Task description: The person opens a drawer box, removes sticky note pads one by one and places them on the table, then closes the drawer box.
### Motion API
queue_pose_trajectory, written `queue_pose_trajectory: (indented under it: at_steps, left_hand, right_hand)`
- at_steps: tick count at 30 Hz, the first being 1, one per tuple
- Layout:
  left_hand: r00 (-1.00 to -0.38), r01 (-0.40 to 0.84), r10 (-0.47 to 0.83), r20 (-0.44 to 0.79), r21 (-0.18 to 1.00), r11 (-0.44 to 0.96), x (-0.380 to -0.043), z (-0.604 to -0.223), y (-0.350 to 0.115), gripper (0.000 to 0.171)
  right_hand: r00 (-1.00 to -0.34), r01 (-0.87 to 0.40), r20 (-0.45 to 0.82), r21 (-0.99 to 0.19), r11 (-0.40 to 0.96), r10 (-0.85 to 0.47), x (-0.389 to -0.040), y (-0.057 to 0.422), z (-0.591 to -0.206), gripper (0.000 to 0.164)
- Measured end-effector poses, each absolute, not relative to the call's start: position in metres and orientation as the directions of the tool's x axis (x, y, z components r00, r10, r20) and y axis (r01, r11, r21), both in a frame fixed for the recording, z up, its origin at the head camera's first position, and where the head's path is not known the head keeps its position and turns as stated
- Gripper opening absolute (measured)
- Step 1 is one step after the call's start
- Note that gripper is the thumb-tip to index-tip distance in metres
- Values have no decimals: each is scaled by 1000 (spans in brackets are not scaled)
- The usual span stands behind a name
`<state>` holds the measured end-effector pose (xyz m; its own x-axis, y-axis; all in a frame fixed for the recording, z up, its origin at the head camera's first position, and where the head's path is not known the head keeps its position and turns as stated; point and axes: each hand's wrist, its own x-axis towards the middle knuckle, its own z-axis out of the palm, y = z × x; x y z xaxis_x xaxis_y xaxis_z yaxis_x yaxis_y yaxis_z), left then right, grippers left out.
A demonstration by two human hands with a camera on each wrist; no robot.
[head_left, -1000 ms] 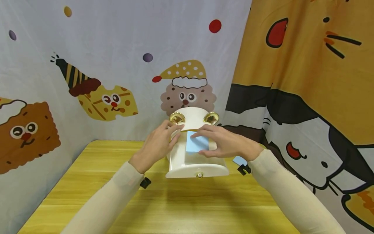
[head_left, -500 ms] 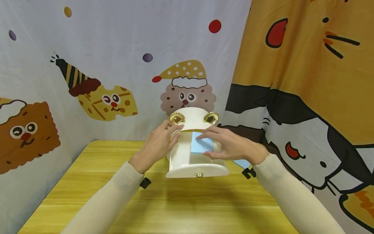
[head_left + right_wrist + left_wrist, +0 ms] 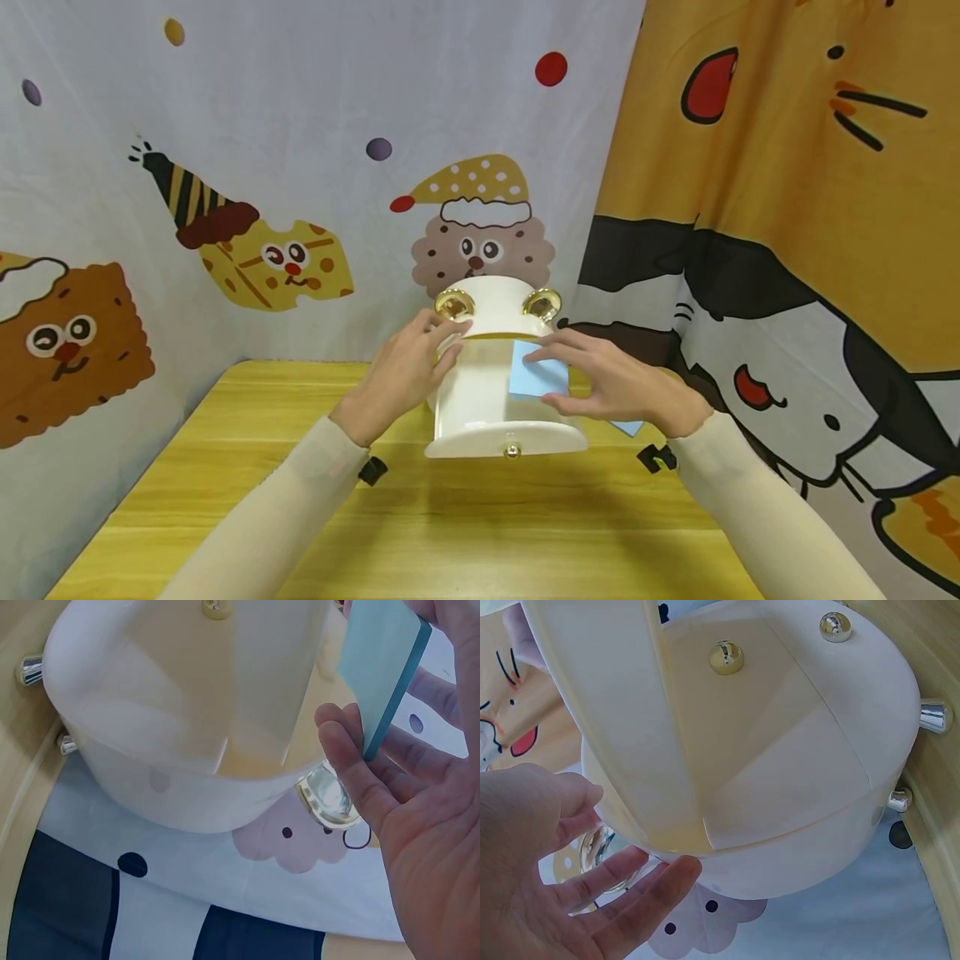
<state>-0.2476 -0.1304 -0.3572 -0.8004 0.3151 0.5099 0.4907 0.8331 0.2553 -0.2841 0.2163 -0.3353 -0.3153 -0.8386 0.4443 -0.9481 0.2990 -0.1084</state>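
Note:
A white cabinet (image 3: 495,300) with gold ear-like ornaments has its rounded drawer (image 3: 472,439) pulled out toward me, a gold knob at its front. My right hand (image 3: 630,383) pinches a light blue square pad, like sticky notes (image 3: 536,371), by its edges, thumb on one side and fingers on the other. In the head view the pad overlaps the drawer's right part; the right wrist view shows it tilted beside the white drawer. My left hand (image 3: 401,375) rests with loosely bent fingers at the left side of the cabinet and drawer, fingertips (image 3: 682,870) right at the white rim.
Another light blue piece (image 3: 627,427) lies on the wooden table (image 3: 420,533) to the right, partly hidden by my right hand. Printed cloth hangs (image 3: 300,125) behind the table and along its right side. Small metallic feet (image 3: 934,716) stick out of the cabinet.
My right hand has moved to the right with the blue pad, from over the drawer's middle to its right side. The left hand and the cabinet stay where they were.

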Motion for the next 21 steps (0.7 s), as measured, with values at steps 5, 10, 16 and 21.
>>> queue_pose_trajectory:
  at_steps: [5, 10, 16, 21]
  left_hand:
    - [-795, 496, 318, 517, 250, 832, -248, -359, -132, 41]
    - [-789, 502, 317, 527, 254, 827, -248, -359, -131, 40]
    - [-782, 512, 317, 536, 264, 818, -249, -360, -131, 39]
    - [-779, 514, 317, 541, 262, 817, -249, -361, -132, 39]
  right_hand:
    - [-332, -941, 472, -102, 324, -817, -282, 225, -341, 49]
    - [-375, -924, 480, -124, 362, -793, -278, 236, -347, 48]
    - [-406, -909, 491, -131, 395, -771, -274, 246, -356, 54]
    - [-417, -902, 508, -127, 413, -753, -273, 255, -363, 55]
